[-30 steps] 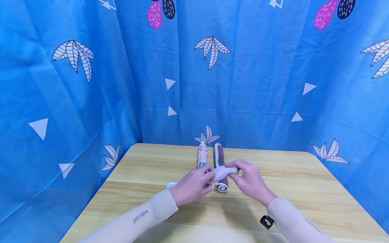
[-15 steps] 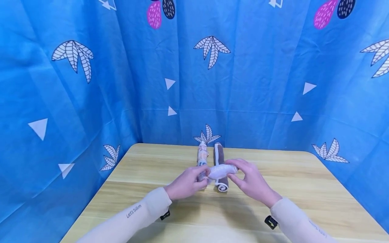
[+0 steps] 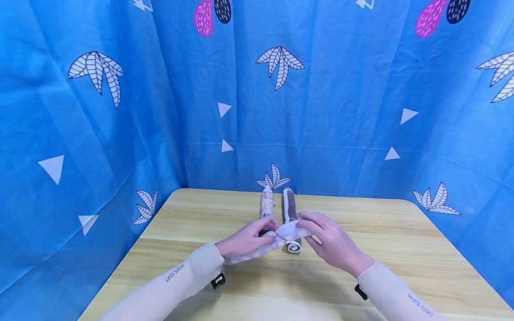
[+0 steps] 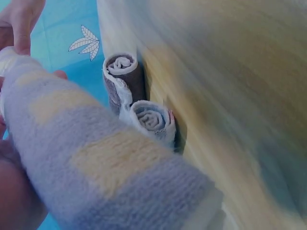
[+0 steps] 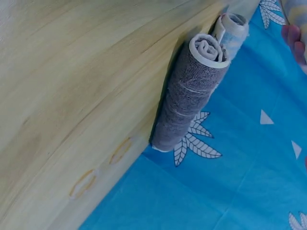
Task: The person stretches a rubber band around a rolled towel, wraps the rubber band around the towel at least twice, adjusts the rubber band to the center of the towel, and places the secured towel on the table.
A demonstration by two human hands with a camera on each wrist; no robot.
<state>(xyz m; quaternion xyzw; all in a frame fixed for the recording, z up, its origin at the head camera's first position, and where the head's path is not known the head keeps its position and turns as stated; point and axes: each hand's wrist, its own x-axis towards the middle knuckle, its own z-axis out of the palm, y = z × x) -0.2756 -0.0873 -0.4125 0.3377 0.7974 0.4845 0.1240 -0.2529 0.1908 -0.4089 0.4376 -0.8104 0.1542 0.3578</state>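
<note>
Between my hands, above the table, is a lavender towel with pale yellow patches (image 3: 287, 231); it looks rolled or folded into a long strip. My left hand (image 3: 246, 240) pinches it between thumb and fingers, with a length trailing below that hand. At the towel's other end, my right hand (image 3: 332, 243) holds it with its fingertips. Up close in the left wrist view, the towel (image 4: 115, 153) fills much of the picture. Behind the hands lie two rolled towels, a brown one with white edging (image 3: 288, 207) and a pale printed one (image 3: 267, 203), partly hidden.
The wooden table (image 3: 401, 249) ends at a blue patterned curtain (image 3: 345, 111). Two thin orange loops, one of them (image 5: 82, 184), lie on the table beside the brown roll in the right wrist view. Each wrist wears a black strap or device (image 3: 218, 281).
The lavender towel has turned and loosened, now showing its yellow patches and a trailing length. My left hand shifted slightly left; the right hand's grip has changed. Both rolled towels stay put.
</note>
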